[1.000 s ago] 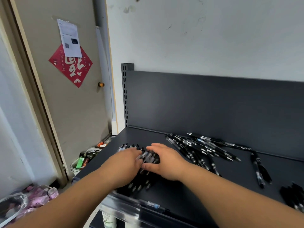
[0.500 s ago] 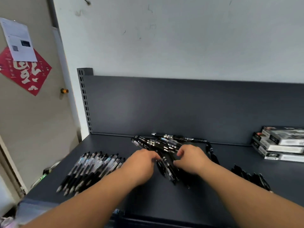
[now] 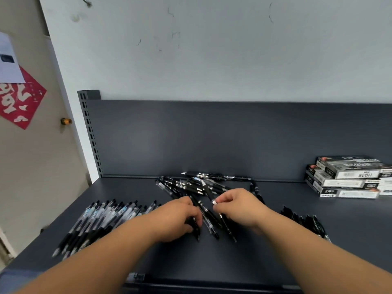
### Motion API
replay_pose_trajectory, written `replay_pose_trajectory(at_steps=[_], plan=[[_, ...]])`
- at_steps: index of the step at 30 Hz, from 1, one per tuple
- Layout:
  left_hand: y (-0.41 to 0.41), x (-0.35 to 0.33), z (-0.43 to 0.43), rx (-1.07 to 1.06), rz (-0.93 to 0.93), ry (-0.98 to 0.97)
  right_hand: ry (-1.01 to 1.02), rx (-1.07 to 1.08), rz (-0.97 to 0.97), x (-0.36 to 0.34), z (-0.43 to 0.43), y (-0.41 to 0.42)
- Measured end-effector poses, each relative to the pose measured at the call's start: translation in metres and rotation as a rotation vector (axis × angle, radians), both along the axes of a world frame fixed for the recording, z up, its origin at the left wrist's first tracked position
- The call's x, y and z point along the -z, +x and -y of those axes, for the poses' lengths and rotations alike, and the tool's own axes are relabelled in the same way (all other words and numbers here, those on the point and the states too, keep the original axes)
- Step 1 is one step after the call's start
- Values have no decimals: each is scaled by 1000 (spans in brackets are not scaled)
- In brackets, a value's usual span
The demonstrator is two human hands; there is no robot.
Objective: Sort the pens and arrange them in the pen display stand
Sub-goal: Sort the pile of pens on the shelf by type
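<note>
i am standing beside the shelf (image 3: 233, 264) and watching. the loose pile (image 3: 188, 185) of pens is lying at 12 o'clock from the hands, near the back panel (image 3: 212, 141). a sorted row (image 3: 101, 219) is waiting at 9 o'clock, and a darker group (image 3: 305, 221) at 3 o'clock. i am not seeing any display stand here.

the right hand (image 3: 239, 209) is pinching a black pen (image 3: 207, 191) at its silver ring, with the fingers (image 3: 221, 205) bent tightly. the left hand (image 3: 176, 219) is curling its fingers (image 3: 194, 212) down over dark pens (image 3: 196, 229); how many, i cannot tell.

what could be going wrong: the pens are round and the shelf is smooth, so a pen pulled carelessly out of the pile could be dragging its neighbours and rolling them toward 6 o'clock, over the front edge. a forearm sweeping toward 9 o'clock could also be mixing the sorted row again. the pinch at the ring is narrow, so the pen could be swinging or slipping.

the pinched pen is lying with its long axis from 11 o'clock to 5 o'clock; which end is the tip i cannot tell. the sorted row is running from 1 o'clock to 7 o'clock, tips seemingly toward 7 o'clock.
</note>
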State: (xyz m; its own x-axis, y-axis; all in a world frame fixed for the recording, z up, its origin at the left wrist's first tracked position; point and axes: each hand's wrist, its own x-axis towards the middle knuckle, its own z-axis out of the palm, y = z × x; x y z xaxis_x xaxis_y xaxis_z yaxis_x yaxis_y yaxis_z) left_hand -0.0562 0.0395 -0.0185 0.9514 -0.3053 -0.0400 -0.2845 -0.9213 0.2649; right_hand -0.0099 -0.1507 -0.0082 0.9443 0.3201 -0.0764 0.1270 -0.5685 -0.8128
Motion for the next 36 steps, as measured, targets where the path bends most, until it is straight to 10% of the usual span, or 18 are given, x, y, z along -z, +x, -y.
replay_pose_trajectory(at_steps=[8,15,21,32,36], plan=[[-8,1,2,150,206,-32,287,35,-20,-7,3,-4],[-15,-14,17,-184,589,-694,937,209,-160,-20,0,-4],[-6,-23,22,-508,530,-1280,1241,146,-368,-24,-16,-21],[-1,-26,13,-603,274,-1525,651,125,-117,-9,-29,-27],[-7,-31,8,-614,388,-1429,50,108,170,-4,-17,-14]])
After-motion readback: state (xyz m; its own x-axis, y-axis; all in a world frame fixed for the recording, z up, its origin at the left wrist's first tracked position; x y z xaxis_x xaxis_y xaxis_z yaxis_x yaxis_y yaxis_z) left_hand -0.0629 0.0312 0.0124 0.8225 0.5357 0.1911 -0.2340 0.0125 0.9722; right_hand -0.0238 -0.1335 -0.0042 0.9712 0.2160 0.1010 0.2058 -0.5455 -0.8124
